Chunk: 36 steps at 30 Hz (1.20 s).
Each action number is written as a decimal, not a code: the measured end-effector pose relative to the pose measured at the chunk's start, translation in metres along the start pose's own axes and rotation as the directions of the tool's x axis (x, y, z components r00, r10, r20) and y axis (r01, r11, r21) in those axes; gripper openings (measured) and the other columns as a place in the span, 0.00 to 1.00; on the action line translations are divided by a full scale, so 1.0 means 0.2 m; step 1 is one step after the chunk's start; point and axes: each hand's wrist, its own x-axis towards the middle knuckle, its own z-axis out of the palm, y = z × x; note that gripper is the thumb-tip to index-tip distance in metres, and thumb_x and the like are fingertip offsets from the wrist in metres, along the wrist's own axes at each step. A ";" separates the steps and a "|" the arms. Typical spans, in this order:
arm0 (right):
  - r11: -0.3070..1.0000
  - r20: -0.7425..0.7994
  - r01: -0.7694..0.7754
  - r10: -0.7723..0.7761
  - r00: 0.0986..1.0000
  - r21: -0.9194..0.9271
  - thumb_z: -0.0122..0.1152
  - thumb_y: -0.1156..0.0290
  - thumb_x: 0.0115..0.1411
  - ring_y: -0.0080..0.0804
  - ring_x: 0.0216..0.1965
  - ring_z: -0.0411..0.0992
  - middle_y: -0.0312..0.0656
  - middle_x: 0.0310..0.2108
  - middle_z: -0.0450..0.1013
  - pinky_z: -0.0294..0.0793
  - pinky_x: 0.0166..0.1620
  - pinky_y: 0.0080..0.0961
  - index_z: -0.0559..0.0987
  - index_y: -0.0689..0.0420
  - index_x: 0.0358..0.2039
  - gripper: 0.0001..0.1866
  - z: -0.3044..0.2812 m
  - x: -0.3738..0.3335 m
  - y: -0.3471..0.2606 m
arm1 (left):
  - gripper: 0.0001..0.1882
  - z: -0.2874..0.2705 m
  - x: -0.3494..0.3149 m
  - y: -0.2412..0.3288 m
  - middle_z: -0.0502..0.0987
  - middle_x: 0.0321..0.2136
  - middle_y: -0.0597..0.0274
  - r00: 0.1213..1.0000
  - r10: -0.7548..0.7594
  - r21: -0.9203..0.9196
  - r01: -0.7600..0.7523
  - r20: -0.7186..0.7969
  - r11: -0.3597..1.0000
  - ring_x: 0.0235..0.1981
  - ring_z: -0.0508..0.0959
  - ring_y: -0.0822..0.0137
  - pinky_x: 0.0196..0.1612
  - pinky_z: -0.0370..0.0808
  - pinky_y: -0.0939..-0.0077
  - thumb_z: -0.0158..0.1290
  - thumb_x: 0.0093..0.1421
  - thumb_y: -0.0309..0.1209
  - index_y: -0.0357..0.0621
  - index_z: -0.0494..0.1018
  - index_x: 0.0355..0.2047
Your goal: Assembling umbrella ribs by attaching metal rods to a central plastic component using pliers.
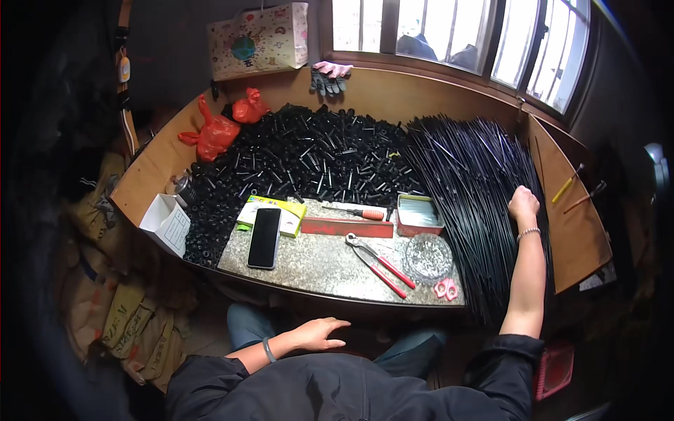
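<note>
My right hand (pixel 524 203) reaches far out to the right, closed in a fist over the right side of a large heap of long thin black rods (pixel 470 189). What its fingers hold, if anything, is hidden. In front of my body, below the bench's near edge, my left hand (pixel 319 335) hovers with fingers stretched out and nothing in them. Left of the rods lies a big pile of short black tubular parts (pixel 316 154). Red-handled pliers (pixel 379 265) rest on the speckled board (pixel 316 270) between my hands, beside a glass dish (pixel 428 257) of small shiny bits.
The board also bears a black phone (pixel 265 238), a red bar (pixel 347 228), a screwdriver (pixel 354 212), a rectangular tin (pixel 419 214) and pink-handled scissors (pixel 445 288). Wooden side walls (pixel 567 210) rise around the bench. Red bags (pixel 214 133) sit back left; sacks (pixel 133 323) stand lower left.
</note>
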 end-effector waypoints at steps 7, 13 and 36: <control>0.996 -0.219 0.025 -0.044 0.975 -0.090 0.52 0.59 0.58 0.41 0.39 0.72 0.44 0.35 0.72 0.74 0.38 0.38 0.71 0.56 0.34 0.13 0.08 0.00 0.06 | 0.30 -0.02 0.12 0.03 0.70 0.45 0.46 0.997 0.077 -0.019 -0.076 0.032 0.997 0.45 0.72 0.49 0.47 0.69 0.64 0.52 0.55 0.44 0.45 0.60 0.56; 0.986 -0.179 0.038 -0.009 0.984 0.164 0.54 0.66 0.56 0.49 0.39 0.72 0.51 0.35 0.71 0.73 0.39 0.41 0.71 0.58 0.35 0.10 0.06 0.04 0.14 | 0.30 0.01 0.17 0.01 0.69 0.47 0.45 0.995 0.101 -0.003 -0.101 0.023 0.995 0.47 0.71 0.49 0.49 0.68 0.64 0.52 0.56 0.43 0.44 0.60 0.56; 0.999 -0.220 -0.016 0.009 0.975 -0.029 0.40 0.68 0.57 0.48 0.37 0.73 0.48 0.34 0.74 0.72 0.37 0.43 0.76 0.54 0.30 0.13 -0.25 0.10 0.46 | 0.25 -0.07 0.18 0.20 0.73 0.39 0.48 0.971 0.236 0.006 -0.236 -0.036 0.972 0.40 0.74 0.50 0.43 0.72 0.65 0.54 0.54 0.39 0.43 0.66 0.50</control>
